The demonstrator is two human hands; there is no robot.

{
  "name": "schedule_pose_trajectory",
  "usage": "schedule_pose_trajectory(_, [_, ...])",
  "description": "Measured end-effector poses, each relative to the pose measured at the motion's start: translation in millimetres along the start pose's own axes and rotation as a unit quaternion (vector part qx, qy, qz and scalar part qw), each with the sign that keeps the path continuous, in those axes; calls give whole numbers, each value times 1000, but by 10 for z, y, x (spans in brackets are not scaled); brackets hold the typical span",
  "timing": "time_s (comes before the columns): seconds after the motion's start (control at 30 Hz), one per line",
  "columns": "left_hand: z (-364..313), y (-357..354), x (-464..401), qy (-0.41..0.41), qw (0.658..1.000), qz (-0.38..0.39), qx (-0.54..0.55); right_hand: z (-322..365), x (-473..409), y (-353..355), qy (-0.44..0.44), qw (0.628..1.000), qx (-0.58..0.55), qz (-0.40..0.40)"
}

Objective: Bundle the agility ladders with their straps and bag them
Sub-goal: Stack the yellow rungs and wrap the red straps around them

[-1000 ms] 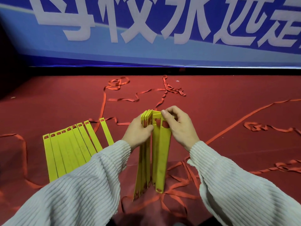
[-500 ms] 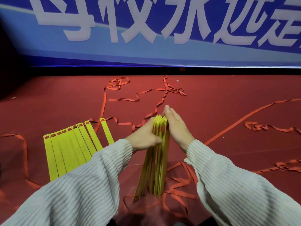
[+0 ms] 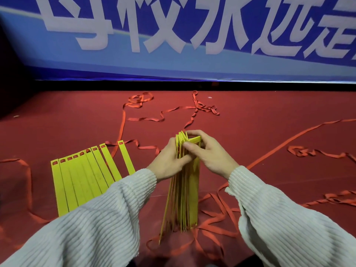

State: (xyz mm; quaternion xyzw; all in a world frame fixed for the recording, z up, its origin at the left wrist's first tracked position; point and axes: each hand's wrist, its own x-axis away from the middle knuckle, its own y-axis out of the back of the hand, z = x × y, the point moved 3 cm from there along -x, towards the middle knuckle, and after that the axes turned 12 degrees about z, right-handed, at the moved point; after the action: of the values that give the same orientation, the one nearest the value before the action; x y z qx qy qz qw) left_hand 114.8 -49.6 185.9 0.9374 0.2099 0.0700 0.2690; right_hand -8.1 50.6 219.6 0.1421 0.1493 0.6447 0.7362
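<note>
A stack of yellow rungs (image 3: 183, 191) is held upright on edge between both hands, its lower end resting on the red floor (image 3: 269, 135) among loops of red strap (image 3: 215, 218). The stack is gripped from its left side by the left hand (image 3: 169, 160), fingers curled round it. The top of the outermost rung is pinched by the right hand (image 3: 210, 153) (thumb across the near face, fingers over the far edge). To the left of the left hand, a fan of flat rungs (image 3: 82, 178) is laid out, threaded on strap. Beyond the hands, more loose strap (image 3: 163, 116) is strewn before a blue banner (image 3: 173, 60).
</note>
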Motion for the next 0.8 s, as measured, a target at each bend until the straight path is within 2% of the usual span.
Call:
schedule_pose_trajectory(0.07, [17, 30, 3, 17, 999, 43, 25, -14, -2, -7, 4, 1000, -4, -7])
schedule_pose_trajectory(0.13, [39, 100, 0, 4, 998, 51, 21, 6, 5, 19, 10, 1000, -6, -3])
schedule_pose_trajectory(0.3, [38, 103, 11, -8, 999, 25, 30, -27, 27, 83, 15, 999, -41, -15])
schedule_pose_trajectory(0.4, [32, 120, 28, -7, 999, -5, 52, -86, 11, 123, 19, 996, -58, -71])
schedule_pose_trajectory(0.57, [-8, 115, 14, -4, 996, -23, 90, -101, 16, 137, 34, 992, 13, -122])
schedule_pose_trajectory(0.67, [-43, 106, 24, -3, 994, -23, 111, -63, -10, 112, 36, 987, 8, -156])
schedule_pose_trajectory(0.8, [-23, 106, 51, 22, 993, -18, 116, -22, -18, 73, 34, 994, -60, -80])
